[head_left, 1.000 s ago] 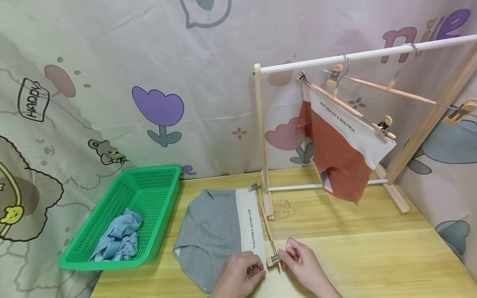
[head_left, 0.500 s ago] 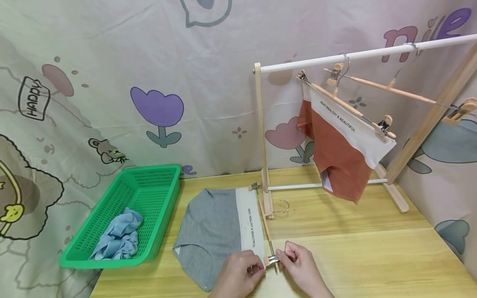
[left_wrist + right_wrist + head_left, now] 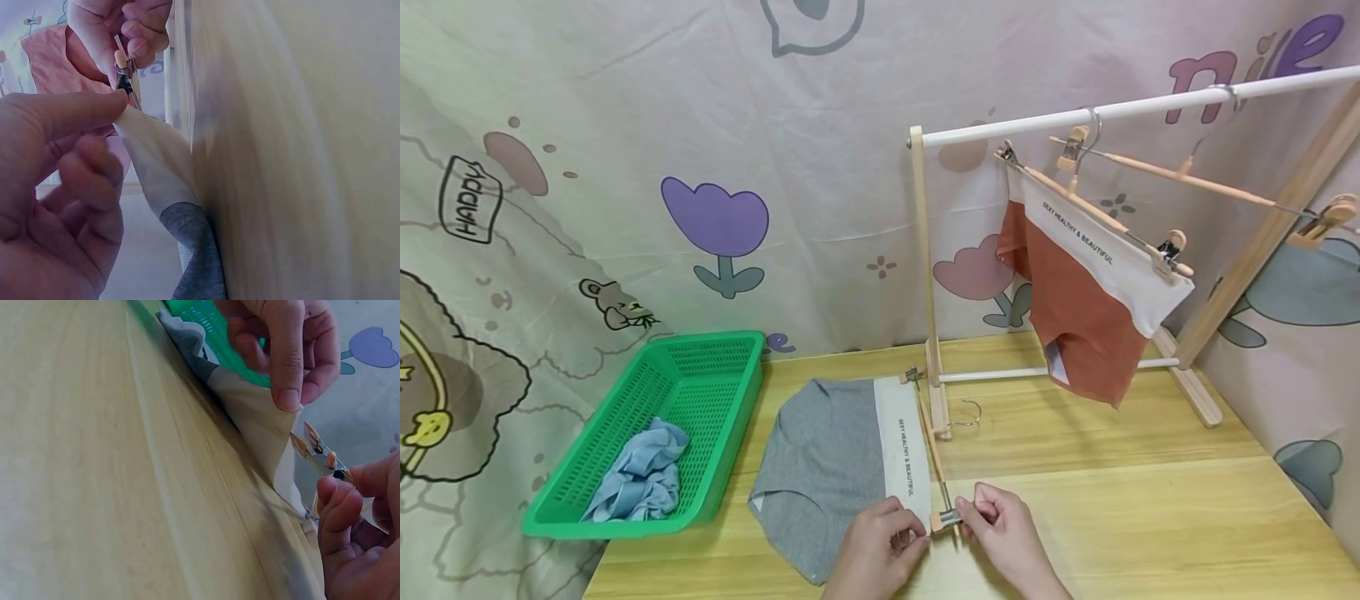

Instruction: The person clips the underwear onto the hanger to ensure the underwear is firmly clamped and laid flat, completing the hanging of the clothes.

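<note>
Grey underpants [image 3: 823,437] with a white waistband [image 3: 904,442] lie flat on the wooden table. My left hand [image 3: 883,546] pinches the near corner of that waistband between thumb and forefinger, lifting it off the table in the right wrist view. Along the band lies a clip hanger [image 3: 934,446], its far clip [image 3: 912,375] at the band's far corner. My right hand [image 3: 1007,533] pinches the hanger's near clip [image 3: 315,453], whose jaws stand apart right at the raised corner. The hanger's metal hook [image 3: 973,414] points right.
A green basket [image 3: 741,417] at left holds a crumpled light-blue cloth [image 3: 643,475]. Behind the hands stands a rack with a white rail [image 3: 1000,131]. From it hang rust-red underpants [image 3: 1075,312] on a clip hanger and another hanger [image 3: 1195,177] without a garment.
My right hand has brought the near clip slightly left, up to the corner of the waistband. The left hand keeps its pinch almost in place.
</note>
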Tool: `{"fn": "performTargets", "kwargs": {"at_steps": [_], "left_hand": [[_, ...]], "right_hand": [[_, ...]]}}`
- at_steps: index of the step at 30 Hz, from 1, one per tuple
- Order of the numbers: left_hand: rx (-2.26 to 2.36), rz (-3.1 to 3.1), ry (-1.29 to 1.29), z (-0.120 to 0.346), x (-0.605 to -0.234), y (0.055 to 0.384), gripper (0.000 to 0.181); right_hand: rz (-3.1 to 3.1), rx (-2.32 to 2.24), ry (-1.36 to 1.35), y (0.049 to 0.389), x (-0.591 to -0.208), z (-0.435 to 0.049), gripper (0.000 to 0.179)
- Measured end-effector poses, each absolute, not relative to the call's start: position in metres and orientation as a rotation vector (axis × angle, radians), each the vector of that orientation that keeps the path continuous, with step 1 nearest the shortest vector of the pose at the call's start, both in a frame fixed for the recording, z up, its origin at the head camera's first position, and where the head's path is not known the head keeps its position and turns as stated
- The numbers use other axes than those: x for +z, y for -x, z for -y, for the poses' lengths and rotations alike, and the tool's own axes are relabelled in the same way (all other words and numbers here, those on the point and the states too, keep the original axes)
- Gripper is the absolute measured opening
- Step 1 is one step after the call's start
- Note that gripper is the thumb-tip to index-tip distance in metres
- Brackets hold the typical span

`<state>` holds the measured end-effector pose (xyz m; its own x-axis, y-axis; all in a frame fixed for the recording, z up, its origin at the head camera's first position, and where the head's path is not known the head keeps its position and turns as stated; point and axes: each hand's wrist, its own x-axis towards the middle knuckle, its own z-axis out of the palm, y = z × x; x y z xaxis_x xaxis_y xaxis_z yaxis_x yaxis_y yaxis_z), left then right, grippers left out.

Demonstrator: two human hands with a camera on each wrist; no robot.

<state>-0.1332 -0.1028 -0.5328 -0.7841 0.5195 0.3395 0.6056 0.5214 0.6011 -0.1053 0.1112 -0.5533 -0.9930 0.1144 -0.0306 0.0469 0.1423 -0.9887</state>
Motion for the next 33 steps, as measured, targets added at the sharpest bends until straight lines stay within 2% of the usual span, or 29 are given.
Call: {"fn": "performTargets", "kwargs": {"at_steps": [14,33], "left_hand": [[-1.071,2.599,0.914,0.099,-0.533,0.127,0.022],[-0.884,2.581,0.977,0.093,-0.531,0.123,0.022]], "right_hand": [[2.254,1.968,0.171,0.103,-0.554,-0.1,0.051],[2.262,1.95,0.237,0.102,-0.554,-0.093,0.052]]}}
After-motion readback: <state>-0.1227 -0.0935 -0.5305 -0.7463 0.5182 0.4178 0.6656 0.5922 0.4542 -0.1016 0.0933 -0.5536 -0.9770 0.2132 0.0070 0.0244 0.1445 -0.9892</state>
